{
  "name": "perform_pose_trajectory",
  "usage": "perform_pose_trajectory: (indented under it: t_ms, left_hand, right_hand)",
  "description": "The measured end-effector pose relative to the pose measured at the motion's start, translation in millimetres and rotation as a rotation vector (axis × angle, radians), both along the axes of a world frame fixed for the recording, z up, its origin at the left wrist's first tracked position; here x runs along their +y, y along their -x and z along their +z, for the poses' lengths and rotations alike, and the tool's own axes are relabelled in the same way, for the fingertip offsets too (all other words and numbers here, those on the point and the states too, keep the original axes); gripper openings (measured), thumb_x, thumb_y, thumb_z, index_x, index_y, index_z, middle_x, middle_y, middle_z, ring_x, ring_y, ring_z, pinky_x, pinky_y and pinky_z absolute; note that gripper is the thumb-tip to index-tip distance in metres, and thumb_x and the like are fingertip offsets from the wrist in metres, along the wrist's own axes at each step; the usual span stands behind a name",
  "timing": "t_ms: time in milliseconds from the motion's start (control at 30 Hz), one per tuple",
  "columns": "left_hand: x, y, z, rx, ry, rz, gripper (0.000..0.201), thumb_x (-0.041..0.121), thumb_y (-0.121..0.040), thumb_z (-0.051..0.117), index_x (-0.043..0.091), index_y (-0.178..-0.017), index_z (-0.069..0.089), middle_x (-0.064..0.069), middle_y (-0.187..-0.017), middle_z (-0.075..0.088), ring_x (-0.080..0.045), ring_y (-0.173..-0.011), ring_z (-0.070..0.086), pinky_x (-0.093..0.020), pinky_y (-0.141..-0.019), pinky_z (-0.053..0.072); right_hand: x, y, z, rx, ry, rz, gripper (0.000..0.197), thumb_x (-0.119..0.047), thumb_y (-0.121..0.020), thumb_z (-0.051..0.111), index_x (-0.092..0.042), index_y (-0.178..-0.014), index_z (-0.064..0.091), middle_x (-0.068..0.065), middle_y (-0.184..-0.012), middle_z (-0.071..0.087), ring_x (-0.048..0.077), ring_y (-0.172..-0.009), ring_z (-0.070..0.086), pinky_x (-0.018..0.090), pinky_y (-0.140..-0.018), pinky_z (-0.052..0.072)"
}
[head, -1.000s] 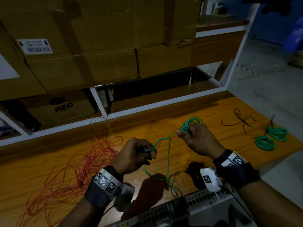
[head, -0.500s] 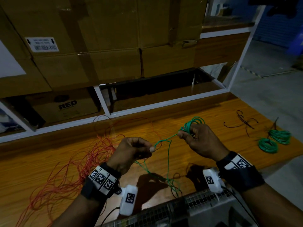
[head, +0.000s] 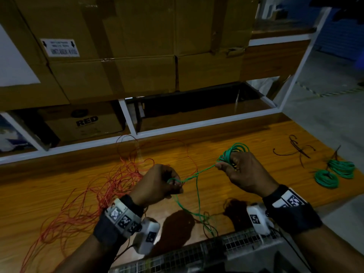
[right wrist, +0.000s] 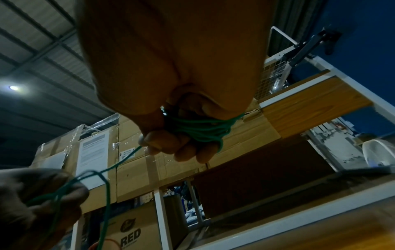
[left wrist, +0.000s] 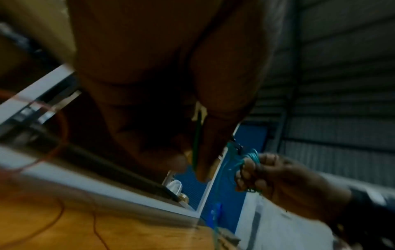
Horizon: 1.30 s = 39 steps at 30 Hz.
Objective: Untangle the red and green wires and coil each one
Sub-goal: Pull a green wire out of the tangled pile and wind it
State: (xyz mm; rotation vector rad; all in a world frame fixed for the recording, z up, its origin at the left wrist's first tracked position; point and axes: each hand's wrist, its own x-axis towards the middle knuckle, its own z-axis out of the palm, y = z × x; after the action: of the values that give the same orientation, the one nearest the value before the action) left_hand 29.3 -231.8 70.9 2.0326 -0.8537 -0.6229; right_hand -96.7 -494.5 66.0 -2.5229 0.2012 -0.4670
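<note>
Head view shows the right hand (head: pixel 250 174) clenched around a half-wound coil of green wire (head: pixel 235 152), while the left hand (head: pixel 157 184) pinches the strand just left of that coil (likely feeding the next loop); red wire (head: pixel 94 196) sprawls on the table (head: pixel 246 138), farther left.

Both bare forearms wear dark wristbands (head: pixel 110 231) with white tags printed with black square markers (head: pixel 289 201), plus a white camera pod (head: pixel 256 217) under each wrist, thin black cables trailing.
</note>
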Motion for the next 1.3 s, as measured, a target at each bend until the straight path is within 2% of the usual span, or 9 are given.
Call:
perform_pose_trajectory:
  t_ms: [233, 300, 367, 500, 667, 800, 933, 1133, 1300]
  left_hand:
    - [-3, 15, -7, -0.749, 0.132, 0.08, 0.009, 0.011, -0.075, 0.06, 0.019, -0.073, 0.057, -0.003, -0.074, 0.054, -0.022, -0.083, 0.053, -0.055, -0.078, 0.051]
    - [-3, 19, -6, -0.771, 0.246, 0.072, 0.027, 0.018, -0.082, 0.064, 0.0, -0.102, 0.069, 0.007, -0.079, 0.065, -0.014, -0.091, 0.058, -0.039, -0.085, 0.05]
    - [-4, 19, -4, -0.697, 0.368, -0.074, 0.015, -0.006, -0.082, 0.069, -0.001, -0.095, 0.075, 0.012, -0.092, 0.07, -0.016, -0.094, 0.06, -0.03, -0.077, 0.047]
    - [-3, 14, -10, -0.789, 0.533, -0.177, 0.024, -0.012, -0.082, 0.069, 0.009, -0.082, 0.08, 0.003, -0.1, 0.076, -0.025, -0.104, 0.064, -0.036, -0.078, 0.052]
    - [-5, 8, -4, -0.89, 0.412, -0.345, 0.029, 0.01, -0.098, 0.059, 0.016, -0.077, 0.078, 0.005, -0.102, 0.077, -0.018, -0.117, 0.065, -0.046, -0.111, 0.044]
    - [6, -11, -2, -0.224, 0.343, -0.199, 0.011, 0.011, -0.092, 0.069, 0.01, -0.093, 0.08, 0.001, -0.098, 0.077, -0.019, -0.096, 0.072, -0.043, -0.081, 0.058]
    - [7, -2, -3, 0.489, 0.565, -0.089, 0.053, 0.041, -0.089, 0.074, -0.011, -0.084, 0.072, -0.029, -0.098, 0.068, -0.041, -0.095, 0.068, -0.051, -0.094, 0.056]
    - [-12, 8, -8, 0.745, 0.577, 0.133, 0.036, 0.033, -0.094, 0.06, 0.003, -0.076, 0.069, -0.017, -0.087, 0.063, -0.032, -0.079, 0.062, -0.049, -0.078, 0.058]
    - [-14, 12, -24, 1.201, 0.647, 0.281, 0.075, 0.066, -0.096, 0.043, -0.003, -0.088, 0.071, -0.019, -0.083, 0.066, -0.029, -0.062, 0.065, -0.035, -0.058, 0.057]
  right_hand:
    - [-6, -4, -5, 0.049, -0.15, -0.046, 0.055, -0.045, -0.094, 0.066, -0.006, -0.062, 0.044, 0.012, -0.054, 0.038, 0.025, -0.045, 0.036, 0.034, -0.046, 0.027]
    - [-7, -6, -5, 0.05, -0.192, -0.048, 0.057, -0.045, -0.095, 0.065, 0.004, -0.07, 0.053, 0.024, -0.06, 0.049, 0.037, -0.05, 0.046, 0.031, -0.045, 0.032]
    - [-9, -9, -5, 0.037, -0.229, -0.059, 0.053, -0.044, -0.095, 0.066, 0.004, -0.073, 0.058, 0.027, -0.067, 0.056, 0.043, -0.058, 0.053, 0.039, -0.048, 0.041]
    - [-9, -11, -3, 0.06, -0.254, -0.062, 0.049, -0.043, -0.095, 0.067, 0.0, -0.075, 0.064, 0.021, -0.068, 0.063, 0.041, -0.062, 0.059, 0.051, -0.054, 0.048]
    - [-8, -15, 2, 0.069, -0.244, -0.091, 0.052, -0.044, -0.096, 0.066, 0.005, -0.078, 0.062, 0.027, -0.072, 0.061, 0.038, -0.058, 0.055, 0.035, -0.047, 0.036]
    - [-10, -13, 11, 0.012, -0.195, -0.141, 0.058, -0.046, -0.095, 0.066, 0.008, -0.074, 0.057, 0.029, -0.07, 0.057, 0.038, -0.056, 0.052, 0.038, -0.047, 0.032]
    - [-11, -12, 14, -0.012, -0.163, -0.147, 0.056, -0.043, -0.097, 0.065, 0.008, -0.073, 0.061, 0.029, -0.069, 0.059, 0.041, -0.059, 0.055, 0.039, -0.047, 0.035]
    - [-9, -15, 10, -0.01, -0.16, -0.124, 0.059, -0.047, -0.095, 0.064, 0.006, -0.072, 0.057, 0.027, -0.069, 0.057, 0.038, -0.058, 0.053, 0.041, -0.047, 0.036]
    - [-12, -15, 10, -0.042, -0.141, -0.111, 0.06, -0.049, -0.096, 0.061, 0.005, -0.071, 0.057, 0.024, -0.067, 0.057, 0.034, -0.057, 0.053, 0.041, -0.049, 0.037]
